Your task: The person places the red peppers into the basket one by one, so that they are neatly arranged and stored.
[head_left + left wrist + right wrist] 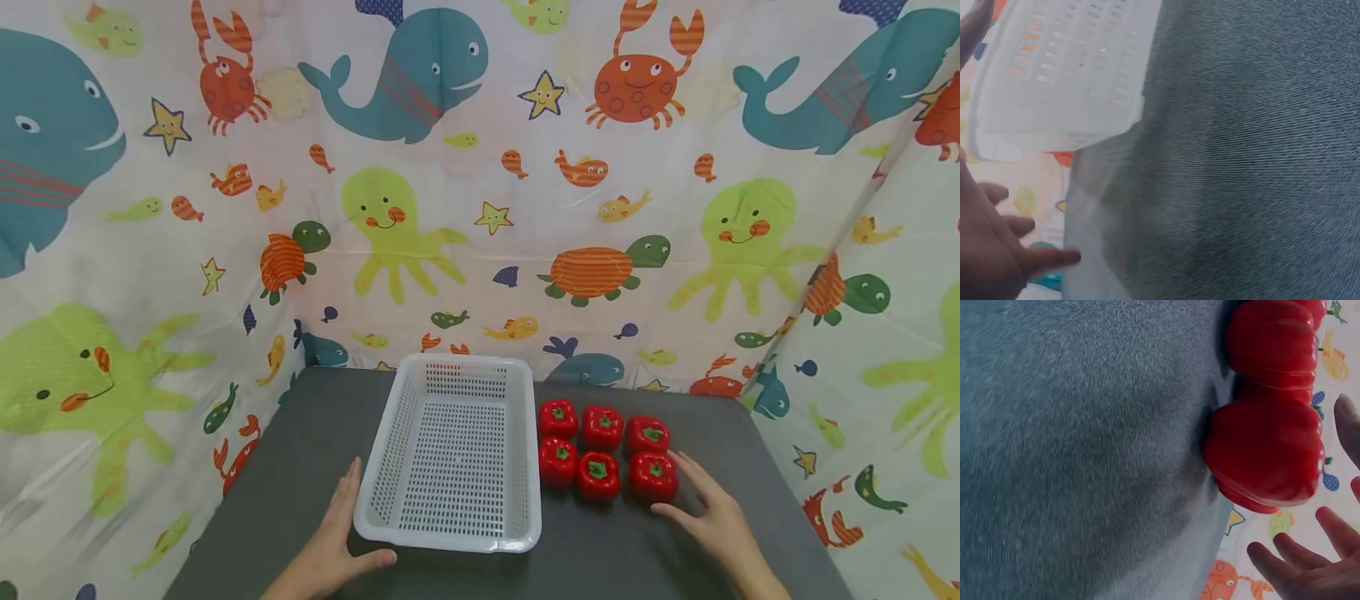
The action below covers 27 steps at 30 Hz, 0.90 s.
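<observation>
A white perforated plastic basket [450, 537] stands on the dark table, with nothing in it. Left of its near corner is my left hand [333, 533], thumb and fingers spread; the left wrist view shows that hand [991, 244] apart from the basket's side [1060, 106]. To the right of the basket, several red bell peppers sit in two rows. My right hand [712, 517] is at the nearest right bell pepper [652, 477], its fingers spread around the pepper's right side. In the right wrist view, a gap shows between the fingers [1297, 556] and that pepper [1266, 450].
The dark grey tabletop [585, 550] runs under everything. A curtain [487, 292] printed with sea animals hangs behind the table and along both sides. The back row of bell peppers [602, 427] stands close to the basket's right wall.
</observation>
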Motion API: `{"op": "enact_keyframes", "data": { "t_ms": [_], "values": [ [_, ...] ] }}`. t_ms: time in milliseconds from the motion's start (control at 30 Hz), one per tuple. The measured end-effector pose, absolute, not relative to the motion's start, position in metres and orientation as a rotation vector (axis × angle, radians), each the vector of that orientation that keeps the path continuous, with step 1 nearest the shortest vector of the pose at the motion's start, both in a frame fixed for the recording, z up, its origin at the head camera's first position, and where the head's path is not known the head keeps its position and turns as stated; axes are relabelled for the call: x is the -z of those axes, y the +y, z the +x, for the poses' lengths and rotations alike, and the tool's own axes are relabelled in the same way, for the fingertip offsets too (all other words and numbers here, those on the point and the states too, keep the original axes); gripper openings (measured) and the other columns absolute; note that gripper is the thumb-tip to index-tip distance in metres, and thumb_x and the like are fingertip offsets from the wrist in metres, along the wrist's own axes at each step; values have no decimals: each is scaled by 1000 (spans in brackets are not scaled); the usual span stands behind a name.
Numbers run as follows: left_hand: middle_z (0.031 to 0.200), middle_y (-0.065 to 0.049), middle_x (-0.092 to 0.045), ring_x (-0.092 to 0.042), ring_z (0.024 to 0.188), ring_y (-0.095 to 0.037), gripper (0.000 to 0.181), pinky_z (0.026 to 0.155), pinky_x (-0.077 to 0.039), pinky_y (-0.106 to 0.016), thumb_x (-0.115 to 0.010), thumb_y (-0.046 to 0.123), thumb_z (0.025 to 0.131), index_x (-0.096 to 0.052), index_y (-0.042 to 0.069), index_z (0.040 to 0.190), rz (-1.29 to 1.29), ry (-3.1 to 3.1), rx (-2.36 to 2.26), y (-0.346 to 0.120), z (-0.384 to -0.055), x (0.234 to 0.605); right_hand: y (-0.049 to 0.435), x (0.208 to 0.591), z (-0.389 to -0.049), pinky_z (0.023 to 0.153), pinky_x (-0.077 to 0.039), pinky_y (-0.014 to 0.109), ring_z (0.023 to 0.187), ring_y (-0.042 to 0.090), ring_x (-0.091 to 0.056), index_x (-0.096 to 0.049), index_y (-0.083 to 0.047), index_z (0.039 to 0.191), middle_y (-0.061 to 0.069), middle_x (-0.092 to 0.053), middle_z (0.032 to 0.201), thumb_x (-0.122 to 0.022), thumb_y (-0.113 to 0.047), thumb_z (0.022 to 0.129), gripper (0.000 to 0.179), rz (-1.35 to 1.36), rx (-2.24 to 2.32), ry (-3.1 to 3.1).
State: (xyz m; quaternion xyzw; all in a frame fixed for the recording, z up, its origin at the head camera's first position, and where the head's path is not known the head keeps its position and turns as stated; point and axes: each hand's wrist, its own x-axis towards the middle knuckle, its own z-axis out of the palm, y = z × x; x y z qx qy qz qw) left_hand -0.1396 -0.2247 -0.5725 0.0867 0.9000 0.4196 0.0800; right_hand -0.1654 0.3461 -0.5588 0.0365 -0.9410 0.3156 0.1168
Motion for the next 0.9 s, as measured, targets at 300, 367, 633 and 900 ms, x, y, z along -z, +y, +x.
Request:
{"op": "enact_keyframes", "data": {
  "t_ms": [300,367,633,900],
  "values": [
    [170,-6,11,-20,152,-43,131,111,-41,-31,-87,14,79,14,42,158,319,2344,-1811,-218,-145,586,348,569,-179,97,-48,66,138,52,-38,-40,-12,155,28,-32,159,-87,-38,78,93,17,-1031,-2837],
    [170,-5,14,-20,151,-45,131,104,-43,-21,-86,11,80,14,43,158,306,2262,-1880,-218,-144,589,349,572,-180,98,-46,68,138,53,-38,-40,-13,155,29,-31,159,-87,-37,78,94,10,-1031,-2850],
    [170,-14,0,-38,138,-55,123,94,-57,-35,-77,0,86,12,39,160,319,2025,-2097,-216,-143,592,349,582,-186,100,-43,69,140,53,-34,-40,-15,155,28,-31,159,-87,-39,78,94,-20,-1077,-2863],
    [168,-21,-2,-41,135,-55,121,92,-58,-34,-75,-3,87,13,36,160,311,1992,-2105,-215,-142,596,349,590,-189,96,-51,60,141,51,-35,-39,-16,156,27,-31,160,-84,-37,82,89,-57,-1135,-2879]
  ]
}}
